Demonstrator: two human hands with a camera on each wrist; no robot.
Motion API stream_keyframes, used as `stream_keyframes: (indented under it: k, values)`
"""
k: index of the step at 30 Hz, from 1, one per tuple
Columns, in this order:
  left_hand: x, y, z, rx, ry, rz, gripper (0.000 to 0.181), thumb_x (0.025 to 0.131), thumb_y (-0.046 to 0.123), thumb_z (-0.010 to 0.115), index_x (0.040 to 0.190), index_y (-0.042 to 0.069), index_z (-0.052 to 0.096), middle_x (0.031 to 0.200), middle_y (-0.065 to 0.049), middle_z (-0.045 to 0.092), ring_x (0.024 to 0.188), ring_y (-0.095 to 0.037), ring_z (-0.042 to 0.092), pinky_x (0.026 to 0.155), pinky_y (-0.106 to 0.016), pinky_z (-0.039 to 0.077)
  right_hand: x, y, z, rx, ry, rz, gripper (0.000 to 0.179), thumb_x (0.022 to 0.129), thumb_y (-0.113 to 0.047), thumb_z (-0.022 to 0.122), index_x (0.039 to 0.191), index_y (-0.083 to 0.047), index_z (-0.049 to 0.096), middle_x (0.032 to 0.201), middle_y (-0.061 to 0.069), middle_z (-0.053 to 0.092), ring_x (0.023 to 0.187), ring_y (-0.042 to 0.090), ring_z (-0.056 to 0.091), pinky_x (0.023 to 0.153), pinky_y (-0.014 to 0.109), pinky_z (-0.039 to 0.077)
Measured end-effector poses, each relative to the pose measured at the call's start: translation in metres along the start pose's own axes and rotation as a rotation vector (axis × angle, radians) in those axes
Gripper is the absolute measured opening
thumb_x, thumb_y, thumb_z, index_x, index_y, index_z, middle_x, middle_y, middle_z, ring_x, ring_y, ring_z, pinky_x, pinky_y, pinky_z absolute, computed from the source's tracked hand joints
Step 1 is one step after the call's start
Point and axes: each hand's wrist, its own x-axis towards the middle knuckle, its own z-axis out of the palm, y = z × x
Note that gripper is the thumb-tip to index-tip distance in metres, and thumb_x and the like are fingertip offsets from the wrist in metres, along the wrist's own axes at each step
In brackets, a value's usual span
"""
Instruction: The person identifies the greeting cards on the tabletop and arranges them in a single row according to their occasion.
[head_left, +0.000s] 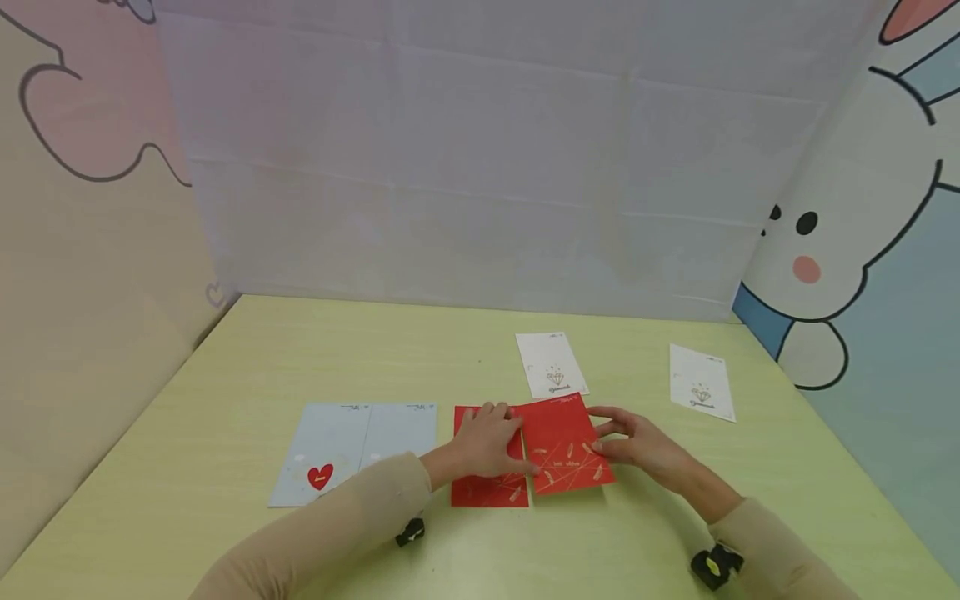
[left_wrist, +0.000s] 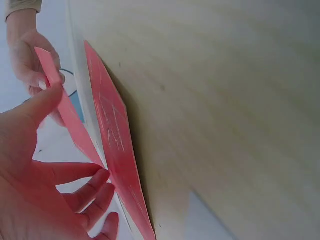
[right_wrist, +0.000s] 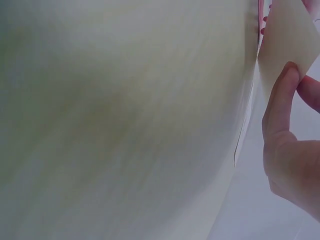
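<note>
Red cardstock (head_left: 568,442) lies beneath spread left fingers (left_wrist: 70,173); right fingers (right_wrist: 283,97) pinch its raised right edge.

Left sleeve (head_left: 330,525): beige, lower left
Right sleeve (head_left: 776,554): beige, lower right
Left wrist device (head_left: 410,532): black
Right wrist device (head_left: 716,567): black, yellow spot

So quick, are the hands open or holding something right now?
Left hand: open, touching the raised red card.
Right hand: pinching that card's right edge.
</note>
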Motion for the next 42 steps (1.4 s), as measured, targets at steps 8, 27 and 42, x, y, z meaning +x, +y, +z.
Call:
stream_keyframes:
  k: [8,27,42]
  values:
    - [-0.001,0.003,0.005,0.009,-0.025,0.002,0.074,0.066,0.058,0.066,0.123,0.012,0.051,0.112,-0.002,0.043,0.1,-0.015,0.038,0.077,-0.035,0.037,0.002,0.003,0.004,-0.079,-0.009,-0.003,0.06,0.081,-0.011,0.062,0.13,0.005,0.032,0.102,0.016,0.05,0.086,0.024,0.055,0.074,0.035,0.047]
    - [-0.003,-0.001,0.003,0.048,0.019,0.056,0.069,0.066,0.055,0.067,0.12,0.014,0.052,0.108,-0.001,0.043,0.097,-0.014,0.037,0.073,-0.027,0.038,0.002,0.002,0.009,-0.22,0.031,-0.013,0.051,0.08,-0.007,0.062,0.124,0.008,0.04,0.092,0.011,0.052,0.077,0.021,0.053,0.067,0.033,0.048]
    - [-0.004,-0.002,0.003,0.049,0.012,0.057,0.068,0.066,0.051,0.069,0.121,0.015,0.051,0.111,-0.002,0.043,0.099,-0.015,0.037,0.075,-0.028,0.038,0.005,0.004,0.012,-0.276,0.064,-0.001,0.051,0.077,-0.008,0.066,0.121,0.007,0.044,0.082,0.009,0.052,0.069,0.02,0.052,0.062,0.032,0.047]
